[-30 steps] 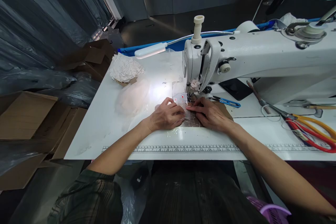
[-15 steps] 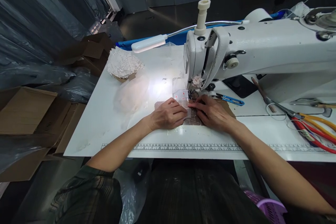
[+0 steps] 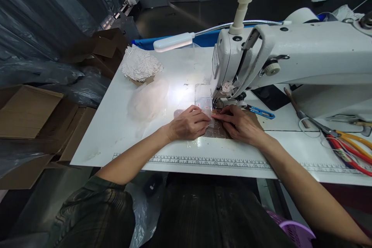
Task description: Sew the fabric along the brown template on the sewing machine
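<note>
Head view, my left hand and right hand bent-fingered on sheer fabric, grip unclear, between sewing machine and ruled surface edge.

1. Head camera: single view, worn on the person's head, facing forward and down.
2. Range: near; left hand and right hand at mid-frame.
3. Field: desk across the middle, industrial sewing machine at right, floor beyond.

Dk green top, nr black in places, w/ faint vert. streaks; L sleeve ends approx. at elbow, w/ paler wavy lines; L fingers & R fingers bare.
</note>
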The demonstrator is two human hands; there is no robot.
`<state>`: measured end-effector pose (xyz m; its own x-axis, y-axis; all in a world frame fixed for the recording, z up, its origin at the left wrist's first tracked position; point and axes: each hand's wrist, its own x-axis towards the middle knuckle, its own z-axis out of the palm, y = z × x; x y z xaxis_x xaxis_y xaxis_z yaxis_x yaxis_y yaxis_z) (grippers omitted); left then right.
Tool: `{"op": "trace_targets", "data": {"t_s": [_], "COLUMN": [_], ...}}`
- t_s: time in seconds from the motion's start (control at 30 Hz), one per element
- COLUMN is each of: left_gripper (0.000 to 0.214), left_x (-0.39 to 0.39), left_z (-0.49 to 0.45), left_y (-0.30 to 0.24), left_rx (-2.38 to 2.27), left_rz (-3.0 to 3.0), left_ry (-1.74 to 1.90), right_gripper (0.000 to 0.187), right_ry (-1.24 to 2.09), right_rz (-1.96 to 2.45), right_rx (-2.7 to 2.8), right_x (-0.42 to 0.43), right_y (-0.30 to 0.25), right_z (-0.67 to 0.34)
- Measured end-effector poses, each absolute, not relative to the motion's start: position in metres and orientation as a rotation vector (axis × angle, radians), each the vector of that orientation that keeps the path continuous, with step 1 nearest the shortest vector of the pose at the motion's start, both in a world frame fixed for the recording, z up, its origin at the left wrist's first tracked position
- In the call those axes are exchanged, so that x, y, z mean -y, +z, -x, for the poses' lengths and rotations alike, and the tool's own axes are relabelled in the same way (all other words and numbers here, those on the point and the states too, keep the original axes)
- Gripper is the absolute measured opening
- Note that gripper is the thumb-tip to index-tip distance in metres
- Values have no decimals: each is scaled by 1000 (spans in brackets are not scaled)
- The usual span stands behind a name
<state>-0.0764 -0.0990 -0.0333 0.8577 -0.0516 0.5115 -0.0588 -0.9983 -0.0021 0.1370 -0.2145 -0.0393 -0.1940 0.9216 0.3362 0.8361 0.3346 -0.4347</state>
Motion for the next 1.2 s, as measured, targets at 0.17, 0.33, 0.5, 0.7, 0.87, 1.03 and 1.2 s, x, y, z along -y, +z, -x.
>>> {"op": "trace_targets", "data": {"t_s": [0.17,0.33,0.5,0.7,0.87,1.03,1.2], "left_gripper": [12,15,15,15,15,14,13], "left_x": [99,99,99,100,100,99,100], "left_z": [76,76,75,75,75,76,76], "left_y": [-33,-34,-31,-29,-31,-33,-34], "left_rx": [61,46,67,99,74,82,65], "left_rz": [-3009,-2987,-2997,-3019,-3016,-2988,-2988], "left_ry": [820,786,829,833,826,854,805], "right_gripper": [40,38,38,38,41,42,41], "right_ry": [144,69,157,211,202,190,233], "right_rz": [1529,1580,1528,1521,1535,1586,1531], "right_rx": [2125,2144,2093,2075,2083,2072,2119], "right_x": [211,207,210,215,215,218,223], "right_y": [-40,-40,-42,-43,-44,-39,-30], "right_z": [-133,-129,-133,-137,-137,-137,-134]}}
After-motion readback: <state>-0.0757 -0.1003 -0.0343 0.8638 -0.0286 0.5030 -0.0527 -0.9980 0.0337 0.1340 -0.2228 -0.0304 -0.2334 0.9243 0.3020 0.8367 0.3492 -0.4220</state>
